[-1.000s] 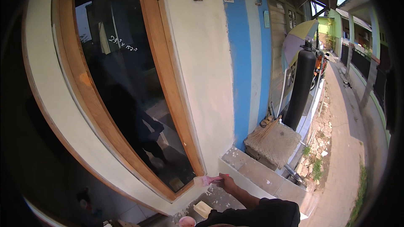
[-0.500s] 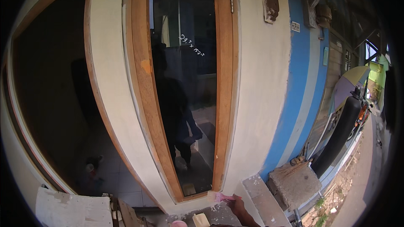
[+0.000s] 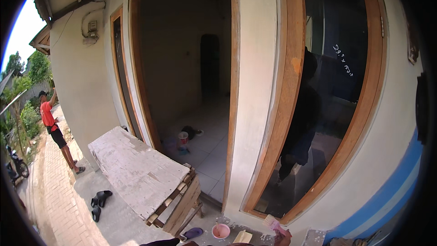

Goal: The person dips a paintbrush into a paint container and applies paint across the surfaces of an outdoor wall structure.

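My right hand (image 3: pixel 283 237) is at the lower edge, its fingers closed round the pink handle of a paintbrush (image 3: pixel 272 222). The pale bristles are close to the bottom rail of the wooden window frame (image 3: pixel 296 64); whether they touch it I cannot tell. Dark glass (image 3: pixel 334 100) with white handwriting fills the frame and reflects a figure. Left of the brush, on the ground, are a small pink tub (image 3: pixel 221 231) with pinkish contents and a cream-coloured container (image 3: pixel 242 236). My left hand is out of the picture.
A paint-spotted wooden bench (image 3: pixel 136 173) stands before the open doorway (image 3: pixel 182 64). A purple sandal (image 3: pixel 193 233) lies beside the bench, black shoes (image 3: pixel 100 198) beyond it. On the left, a person in a red shirt (image 3: pixel 48 114) stands at the wall, arm raised. Tubs (image 3: pixel 183 137) sit indoors.
My view has swung left, bringing the bench, doorway and red-shirted person into sight. The brush stays in my right hand near the frame's bottom, its bristles now pointing more upward.
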Tool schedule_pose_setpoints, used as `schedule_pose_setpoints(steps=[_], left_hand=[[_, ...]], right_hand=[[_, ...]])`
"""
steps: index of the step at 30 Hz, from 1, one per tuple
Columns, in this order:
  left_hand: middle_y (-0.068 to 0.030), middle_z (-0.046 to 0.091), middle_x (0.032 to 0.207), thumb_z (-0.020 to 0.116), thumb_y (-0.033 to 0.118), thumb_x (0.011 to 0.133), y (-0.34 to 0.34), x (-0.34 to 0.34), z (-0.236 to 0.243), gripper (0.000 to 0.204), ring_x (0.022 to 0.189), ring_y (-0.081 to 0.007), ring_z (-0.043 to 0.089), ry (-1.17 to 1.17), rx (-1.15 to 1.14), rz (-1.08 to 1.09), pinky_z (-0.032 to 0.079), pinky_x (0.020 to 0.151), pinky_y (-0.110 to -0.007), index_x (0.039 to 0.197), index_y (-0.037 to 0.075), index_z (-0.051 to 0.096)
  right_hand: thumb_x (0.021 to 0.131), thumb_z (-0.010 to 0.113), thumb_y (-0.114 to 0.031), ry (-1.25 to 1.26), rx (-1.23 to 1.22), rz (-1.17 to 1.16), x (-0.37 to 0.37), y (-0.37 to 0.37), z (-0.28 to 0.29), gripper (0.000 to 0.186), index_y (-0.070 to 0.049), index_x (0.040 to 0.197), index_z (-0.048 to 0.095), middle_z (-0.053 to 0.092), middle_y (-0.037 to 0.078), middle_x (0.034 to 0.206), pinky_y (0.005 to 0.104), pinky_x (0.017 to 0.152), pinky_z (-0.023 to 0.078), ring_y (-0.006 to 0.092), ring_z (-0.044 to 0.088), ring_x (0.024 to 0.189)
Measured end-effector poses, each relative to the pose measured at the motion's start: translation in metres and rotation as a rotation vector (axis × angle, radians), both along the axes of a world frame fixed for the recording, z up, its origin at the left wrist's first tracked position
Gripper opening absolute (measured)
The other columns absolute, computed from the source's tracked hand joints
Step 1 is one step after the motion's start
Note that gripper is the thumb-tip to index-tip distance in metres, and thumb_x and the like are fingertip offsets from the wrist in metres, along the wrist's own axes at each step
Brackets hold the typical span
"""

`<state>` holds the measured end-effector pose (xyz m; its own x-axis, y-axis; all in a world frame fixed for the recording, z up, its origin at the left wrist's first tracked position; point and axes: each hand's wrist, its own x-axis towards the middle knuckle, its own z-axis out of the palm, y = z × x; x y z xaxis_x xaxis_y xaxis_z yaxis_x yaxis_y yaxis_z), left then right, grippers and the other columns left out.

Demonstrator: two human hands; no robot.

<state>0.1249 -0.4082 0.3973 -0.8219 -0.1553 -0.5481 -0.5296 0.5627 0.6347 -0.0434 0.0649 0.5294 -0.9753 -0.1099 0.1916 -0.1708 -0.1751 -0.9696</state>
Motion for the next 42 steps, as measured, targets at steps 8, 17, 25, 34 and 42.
schedule_pose_setpoints(steps=[8,17,25,34,42], left_hand=[[-0.0103,0.067,0.099,0.054,0.018,0.087,-0.001,0.038,0.016,0.028,0.084,-0.0262,0.067,-0.002,0.003,0.172,0.05,0.069,-0.044,0.111,0.008,0.064],[-0.0107,0.068,0.098,0.055,0.017,0.086,0.002,0.078,0.019,0.027,0.083,-0.0266,0.067,-0.012,-0.033,0.263,0.05,0.069,-0.044,0.109,0.008,0.064],[-0.011,0.068,0.097,0.055,0.017,0.085,0.018,0.099,0.01,0.026,0.083,-0.0269,0.068,-0.032,-0.035,0.305,0.05,0.068,-0.044,0.108,0.007,0.065],[-0.0114,0.068,0.096,0.056,0.016,0.084,0.039,0.104,0.006,0.026,0.083,-0.0272,0.068,-0.048,-0.056,0.307,0.051,0.068,-0.044,0.106,0.007,0.066],[-0.0117,0.069,0.095,0.057,0.016,0.083,0.042,0.088,0.007,0.025,0.082,-0.0275,0.068,-0.049,-0.064,0.258,0.051,0.067,-0.044,0.104,0.007,0.067]], right_hand=[[0.098,0.041,-0.024,-0.478,-0.466,0.19,-0.008,-0.022,-0.027,0.042,0.005,0.112,0.067,0.064,0.015,0.124,0.0226,0.069,0.038,0.0148,0.061,0.109],[0.1,0.037,-0.028,-0.629,-0.446,0.243,-0.017,-0.036,-0.002,0.046,0.005,0.119,0.063,0.068,0.01,0.115,0.029,0.085,0.041,0.0168,0.059,0.097],[0.096,0.048,-0.022,-0.752,-0.293,0.213,-0.038,-0.021,0.008,0.036,0.003,0.116,0.065,0.067,0.013,0.115,0.0229,0.069,0.047,0.0173,0.063,0.101],[0.093,0.054,-0.017,-0.725,-0.351,0.217,-0.033,0.004,0.006,0.032,0.004,0.115,0.065,0.066,0.013,0.117,0.0235,0.069,0.047,0.0164,0.063,0.102],[0.092,0.057,-0.016,-0.737,-0.336,0.187,-0.037,0.015,-0.017,0.033,0.005,0.116,0.064,0.066,0.013,0.118,0.0224,0.066,0.045,0.0149,0.064,0.101]])
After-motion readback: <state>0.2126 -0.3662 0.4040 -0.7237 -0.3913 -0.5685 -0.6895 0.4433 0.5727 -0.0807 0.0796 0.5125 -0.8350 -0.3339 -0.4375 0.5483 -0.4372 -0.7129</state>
